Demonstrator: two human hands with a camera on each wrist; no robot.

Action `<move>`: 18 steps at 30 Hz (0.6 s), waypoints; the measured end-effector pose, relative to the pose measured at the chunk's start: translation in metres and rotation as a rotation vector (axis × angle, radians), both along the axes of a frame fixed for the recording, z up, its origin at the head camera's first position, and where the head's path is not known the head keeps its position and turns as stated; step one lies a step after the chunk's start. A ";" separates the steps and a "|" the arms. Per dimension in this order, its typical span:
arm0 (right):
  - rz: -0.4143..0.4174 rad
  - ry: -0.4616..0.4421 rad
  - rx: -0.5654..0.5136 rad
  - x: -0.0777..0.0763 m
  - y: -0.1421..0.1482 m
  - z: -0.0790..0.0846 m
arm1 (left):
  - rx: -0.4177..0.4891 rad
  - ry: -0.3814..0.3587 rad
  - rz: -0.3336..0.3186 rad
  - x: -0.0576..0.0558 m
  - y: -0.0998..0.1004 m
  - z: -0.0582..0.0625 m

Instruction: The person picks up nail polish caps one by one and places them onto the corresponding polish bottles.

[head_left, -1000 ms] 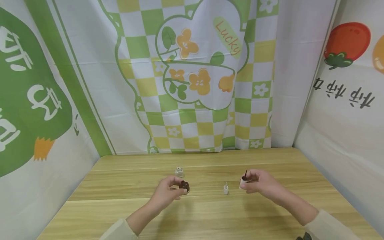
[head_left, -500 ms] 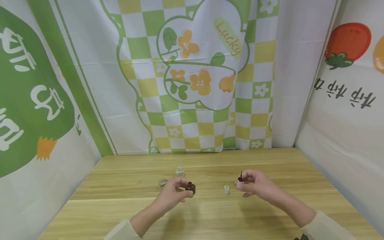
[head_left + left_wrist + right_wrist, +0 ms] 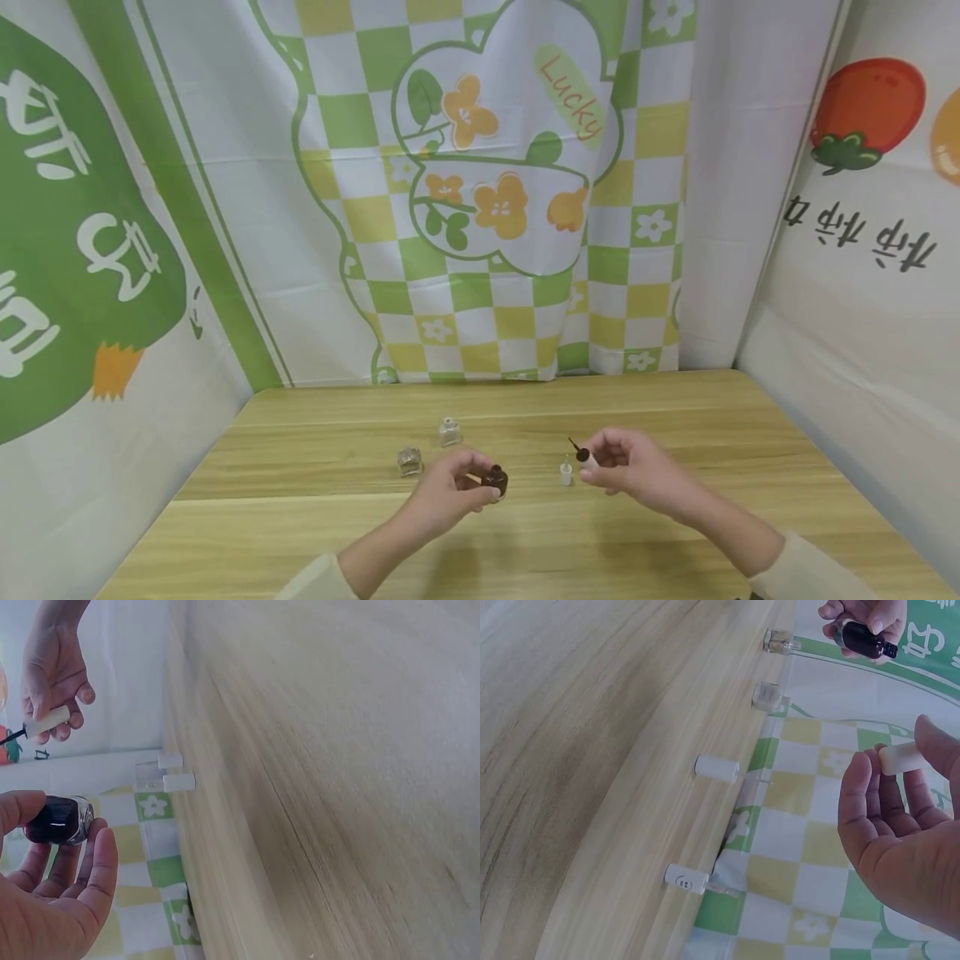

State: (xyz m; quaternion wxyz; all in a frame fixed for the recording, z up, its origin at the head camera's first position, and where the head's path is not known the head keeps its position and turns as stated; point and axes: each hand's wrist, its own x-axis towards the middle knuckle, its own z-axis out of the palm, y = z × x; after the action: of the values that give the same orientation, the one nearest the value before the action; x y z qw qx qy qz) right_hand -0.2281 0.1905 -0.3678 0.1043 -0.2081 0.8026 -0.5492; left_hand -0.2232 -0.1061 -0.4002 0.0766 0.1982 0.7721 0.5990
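Held up over the table, a small dark nail polish bottle sits between the thumb and fingers of my left hand; its neck is uncapped. The left wrist view shows the same dark bottle with a clear glass base. My right hand pinches a white brush cap, its dark-coated brush pointing up and left toward the bottle. In the right wrist view this white cap is between thumb and fingers, its brush hidden. A gap separates bottle and brush.
Two clear glass bottles stand on the wooden table beyond my left hand. A white brush cap stands upright near my right hand; the right wrist view shows a second upright cap. Printed cloth hangs behind.
My left hand has moved right with the dark bottle, uncovering a clear bottle on the left. My right hand has moved left, and its brush now tilts toward the bottle.
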 end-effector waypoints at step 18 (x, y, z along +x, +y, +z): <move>0.021 0.139 0.058 0.009 -0.013 0.001 | -0.033 0.023 -0.018 0.007 0.013 -0.001</move>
State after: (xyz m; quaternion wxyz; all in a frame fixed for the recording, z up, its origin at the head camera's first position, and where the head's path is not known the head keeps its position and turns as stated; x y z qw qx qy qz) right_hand -0.2196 0.1773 -0.3672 0.0602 -0.2508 0.8213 -0.5090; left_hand -0.2158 -0.0931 -0.4013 0.0763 0.2108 0.7810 0.5829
